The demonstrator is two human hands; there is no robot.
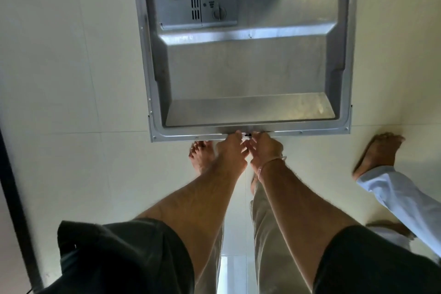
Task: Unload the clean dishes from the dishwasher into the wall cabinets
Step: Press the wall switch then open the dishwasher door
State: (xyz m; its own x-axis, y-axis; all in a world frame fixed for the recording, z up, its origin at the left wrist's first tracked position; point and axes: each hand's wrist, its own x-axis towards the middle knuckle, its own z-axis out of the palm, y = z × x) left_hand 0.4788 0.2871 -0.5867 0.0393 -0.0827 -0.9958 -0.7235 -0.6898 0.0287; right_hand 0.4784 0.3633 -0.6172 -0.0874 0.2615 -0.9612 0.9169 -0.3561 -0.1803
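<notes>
The dishwasher door (pixel 245 74) lies folded down flat in front of me, its steel inner side facing up, with the grey detergent dispenser (pixel 195 11) near its far end. Both my hands are at the middle of the door's near edge. My left hand (pixel 232 150) curls its fingers over that edge, and my right hand (pixel 266 148), with a thin band on its wrist, grips the same edge right beside it. No dishes or racks show in this view.
Pale tiled floor (pixel 71 79) lies on both sides of the door. My bare left foot (pixel 201 154) stands just under the door's edge. Another person's bare foot (pixel 379 153) and light trouser leg (pixel 405 200) stand to the right. A dark edge (pixel 14 198) runs along the left.
</notes>
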